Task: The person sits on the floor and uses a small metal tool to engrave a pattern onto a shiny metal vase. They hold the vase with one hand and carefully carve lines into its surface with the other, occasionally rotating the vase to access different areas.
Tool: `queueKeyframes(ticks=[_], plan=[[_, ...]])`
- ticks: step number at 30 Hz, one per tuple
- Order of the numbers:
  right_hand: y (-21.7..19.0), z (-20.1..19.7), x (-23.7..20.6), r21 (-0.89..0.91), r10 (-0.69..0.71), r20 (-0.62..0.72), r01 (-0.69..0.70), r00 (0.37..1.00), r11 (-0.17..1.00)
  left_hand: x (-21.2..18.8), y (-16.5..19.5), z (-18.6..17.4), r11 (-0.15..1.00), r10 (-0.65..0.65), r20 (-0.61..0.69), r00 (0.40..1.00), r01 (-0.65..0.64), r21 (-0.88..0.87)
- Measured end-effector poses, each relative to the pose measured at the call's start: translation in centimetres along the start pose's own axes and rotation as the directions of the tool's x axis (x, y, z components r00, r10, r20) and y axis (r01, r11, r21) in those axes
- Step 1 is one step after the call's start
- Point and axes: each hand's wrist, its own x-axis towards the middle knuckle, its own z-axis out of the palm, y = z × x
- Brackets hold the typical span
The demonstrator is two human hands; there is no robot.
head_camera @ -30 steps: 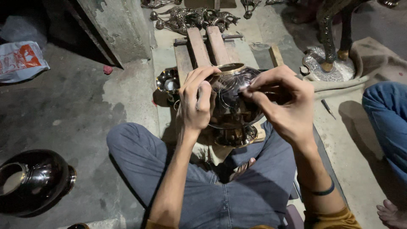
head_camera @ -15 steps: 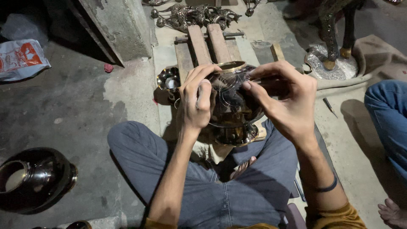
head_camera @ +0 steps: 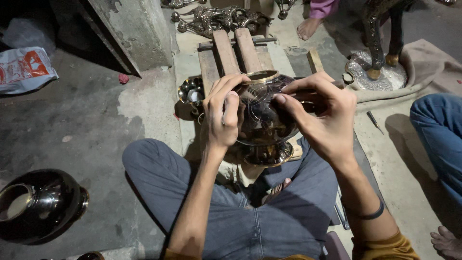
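Currently one dark shiny metal pot is held over the lap, just in front of the wooden planks, its brass rim tilted away. The left hand is pressed flat against the pot's left side, fingers close together and curled over the wall. The right hand is closed on the pot's right side, thumb and fingertips pinched narrow near the rim; whether a small tool is gripped there cannot be told. A dark band is worn on the right wrist.

Counted: two hands on the one pot. One second dark pot is seen lying on the floor at lower left, well apart. One small shiny bowl sits just beside the left hand. Two upright planks are seen in the wooden frame. One white plastic bag lies at far left. One silver tray is seen at upper right, with a metal stand on it. Another person's blue-clad knee is seen at right.
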Motion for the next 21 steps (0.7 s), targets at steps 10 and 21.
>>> queueKeyframes(ticks=[10,21], plan=[[5.3,-3.3,-2.7,0.149,0.241,-0.239,-0.21,0.941,0.966,-0.4,-0.4,-0.2,1.0,-0.006,-0.007,1.0,0.006,-0.01],[10.0,-2.3,-2.5,0.431,0.391,-0.049,-0.333,0.919,0.838,-0.1,-0.3,-0.5,0.999,-0.035,0.005,0.999,0.035,0.011]])
